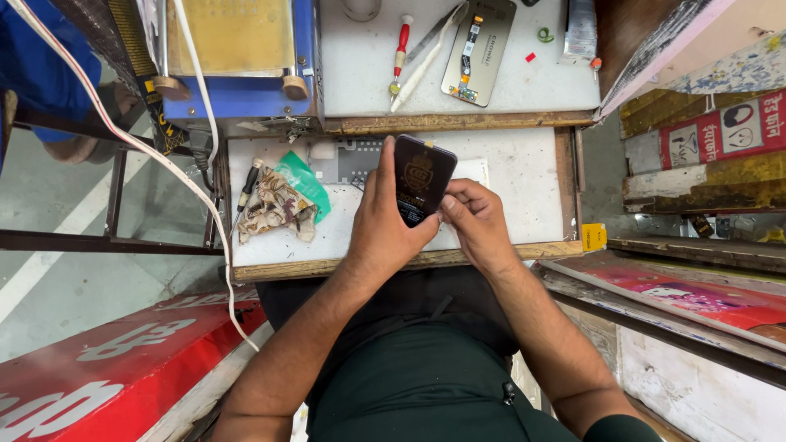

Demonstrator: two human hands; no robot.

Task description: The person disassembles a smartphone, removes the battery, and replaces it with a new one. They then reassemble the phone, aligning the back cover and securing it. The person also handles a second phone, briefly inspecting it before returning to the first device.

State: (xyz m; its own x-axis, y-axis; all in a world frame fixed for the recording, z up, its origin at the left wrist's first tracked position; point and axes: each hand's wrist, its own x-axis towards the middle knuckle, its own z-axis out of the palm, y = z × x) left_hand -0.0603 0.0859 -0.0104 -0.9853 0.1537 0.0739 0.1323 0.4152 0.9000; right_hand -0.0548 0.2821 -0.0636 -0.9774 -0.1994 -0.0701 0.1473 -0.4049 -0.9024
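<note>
Black and glossy, the smartphone (420, 178) sits upright in your left hand (383, 223), above the middle of the lower white bench (524, 176). Your left fingers are closed around the phone's left edge and back, gripping it firmly. Your right hand (477, 223) is curled against the phone's lower right corner, fingertips pinched on its edge; you hold it with both hands.

Toward the bench's left edge lie a crumpled patterned rag (276, 209) and a green plastic packet (304, 182) partly under it, with a black-handled screwdriver (248, 186) just beside the rag. A grey circuit board (354, 158) lies near the bench's back edge, just left of your left hand.

On the upper white shelf (368, 74), a red-handled screwdriver (399, 51) and a white spudger (426, 61) lie near the front edge, with an opened phone rear panel (479, 51) beside them. A blue machine (241, 78) stands at the shelf's left end.
</note>
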